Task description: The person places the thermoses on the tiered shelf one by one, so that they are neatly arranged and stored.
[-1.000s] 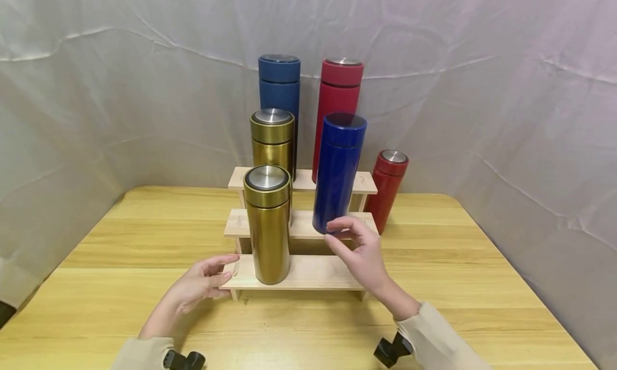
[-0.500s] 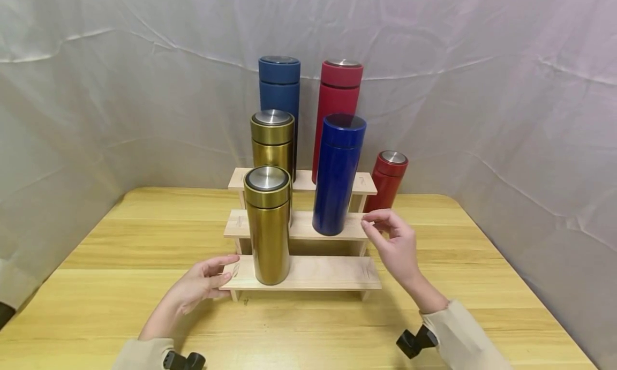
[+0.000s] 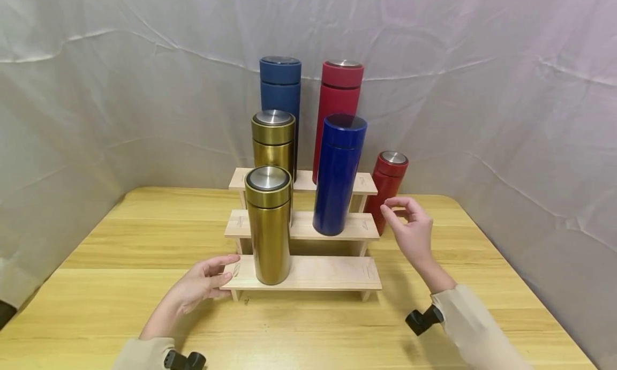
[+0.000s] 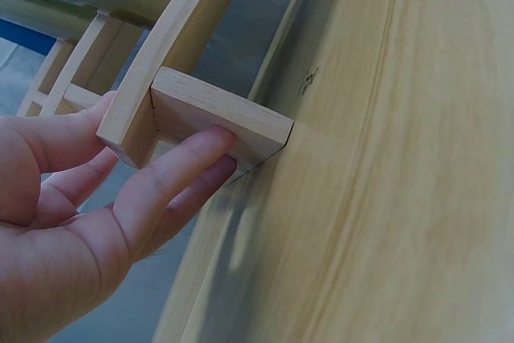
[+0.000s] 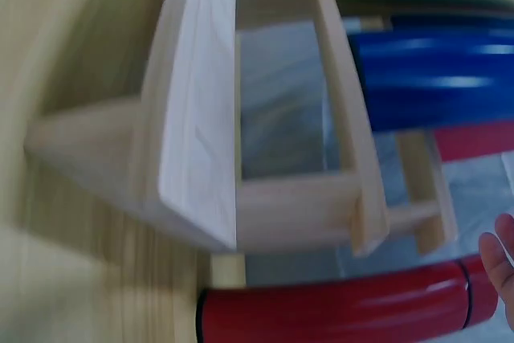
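Note:
A three-tier wooden stand [image 3: 332, 273] carries several thermos flasks. My left hand [image 3: 202, 284] holds the left end of its lowest step, with fingers against the side support [image 4: 221, 114] in the left wrist view. A gold flask [image 3: 271, 241] stands upright on that step. On the middle step are another gold flask [image 3: 273, 137] and a glossy blue flask [image 3: 337, 177]. My right hand [image 3: 409, 231], fingers loosely bent and holding nothing, is beside a short red flask [image 3: 388, 182] standing on the table right of the stand. Only its fingertips show in the right wrist view.
The top step bears a matte blue flask [image 3: 280, 91] and a crimson flask [image 3: 341, 91]. Beneath everything is a wood-grain table [image 3: 458, 263]. A pale cloth backdrop [image 3: 193, 91] surrounds the table's back and sides.
My right hand has moved away from the base of the glossy blue flask, rightward to the short red flask. The left hand and the flasks have stayed in place.

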Demonstrator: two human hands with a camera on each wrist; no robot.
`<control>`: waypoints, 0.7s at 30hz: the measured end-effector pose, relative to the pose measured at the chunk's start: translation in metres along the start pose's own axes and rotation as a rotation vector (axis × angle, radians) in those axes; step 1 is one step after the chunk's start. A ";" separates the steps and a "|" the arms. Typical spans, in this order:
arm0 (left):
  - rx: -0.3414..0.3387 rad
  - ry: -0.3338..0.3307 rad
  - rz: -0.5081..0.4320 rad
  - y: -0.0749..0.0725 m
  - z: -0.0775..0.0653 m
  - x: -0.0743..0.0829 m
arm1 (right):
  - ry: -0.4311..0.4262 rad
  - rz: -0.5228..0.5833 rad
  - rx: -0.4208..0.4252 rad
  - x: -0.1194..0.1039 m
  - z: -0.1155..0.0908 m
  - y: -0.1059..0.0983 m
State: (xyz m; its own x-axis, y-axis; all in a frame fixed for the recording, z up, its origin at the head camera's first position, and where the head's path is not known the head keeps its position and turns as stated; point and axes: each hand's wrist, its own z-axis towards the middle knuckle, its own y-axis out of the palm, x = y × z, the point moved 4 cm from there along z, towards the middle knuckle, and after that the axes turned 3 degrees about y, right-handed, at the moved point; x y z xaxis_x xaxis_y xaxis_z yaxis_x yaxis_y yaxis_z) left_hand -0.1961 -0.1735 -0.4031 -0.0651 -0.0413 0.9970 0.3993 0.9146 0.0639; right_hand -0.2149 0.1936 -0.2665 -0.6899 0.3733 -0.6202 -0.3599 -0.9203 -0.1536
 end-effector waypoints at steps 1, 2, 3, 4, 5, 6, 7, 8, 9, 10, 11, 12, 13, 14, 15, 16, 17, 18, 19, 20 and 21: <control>-0.001 0.000 0.000 0.000 0.000 0.000 | 0.007 -0.018 0.004 0.003 0.002 -0.001; 0.002 -0.003 -0.002 0.000 0.000 0.000 | 0.010 -0.037 0.008 0.006 0.005 -0.002; 0.002 -0.003 -0.002 0.000 0.000 -0.001 | 0.014 -0.055 0.011 0.013 0.007 -0.003; 0.003 -0.003 -0.002 -0.001 0.000 -0.001 | 0.018 -0.074 0.015 0.020 0.009 -0.005; 0.002 -0.003 -0.003 -0.001 0.000 -0.001 | 0.021 -0.096 0.022 0.028 0.012 -0.006; 0.002 -0.003 -0.003 -0.001 0.000 -0.001 | 0.032 -0.117 0.027 0.036 0.014 -0.007; 0.002 -0.003 -0.003 -0.001 0.000 -0.001 | 0.044 -0.132 0.032 0.043 0.017 -0.009; 0.002 -0.003 -0.004 0.000 0.000 -0.001 | 0.053 -0.153 0.040 0.051 0.019 -0.010; 0.003 -0.003 -0.005 0.000 0.000 -0.001 | 0.068 -0.168 0.046 0.058 0.021 -0.011; -0.001 0.001 -0.004 0.000 0.001 -0.001 | 0.079 -0.184 0.054 0.061 0.024 -0.012; 0.000 0.001 -0.003 0.000 0.000 -0.001 | 0.088 -0.195 0.060 0.064 0.026 -0.012; -0.003 0.004 -0.003 0.001 0.001 0.000 | 0.095 -0.202 0.066 0.066 0.028 -0.012; -0.004 0.007 -0.003 0.001 0.001 0.000 | 0.100 -0.202 0.073 0.068 0.030 -0.013; -0.006 0.009 -0.004 0.001 0.001 0.000 | 0.106 -0.207 0.077 0.070 0.033 -0.013; -0.007 0.011 -0.004 0.001 0.001 0.001 | 0.109 -0.206 0.081 0.073 0.035 -0.013; -0.009 0.013 -0.003 0.001 0.001 0.001 | 0.111 -0.205 0.085 0.075 0.037 -0.013; -0.009 0.012 -0.004 0.001 0.001 0.001 | 0.112 -0.205 0.088 0.077 0.039 -0.012; -0.008 0.011 -0.004 0.001 0.001 0.001 | 0.112 -0.208 0.090 0.079 0.040 -0.012; -0.004 0.008 -0.004 0.001 0.001 0.001 | 0.113 -0.212 0.090 0.081 0.042 -0.012; -0.002 0.005 -0.004 0.001 0.000 0.000 | 0.111 -0.219 0.089 0.083 0.044 -0.011; 0.000 0.003 -0.003 0.000 0.000 0.000 | 0.110 -0.224 0.086 0.085 0.045 -0.011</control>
State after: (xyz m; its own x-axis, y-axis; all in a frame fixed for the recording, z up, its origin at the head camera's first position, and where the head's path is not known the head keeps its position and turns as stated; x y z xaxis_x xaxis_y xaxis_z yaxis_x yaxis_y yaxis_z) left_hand -0.1962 -0.1730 -0.4030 -0.0640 -0.0453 0.9969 0.3995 0.9143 0.0672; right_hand -0.2978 0.2404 -0.2827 -0.5165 0.5475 -0.6584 -0.5515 -0.8009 -0.2334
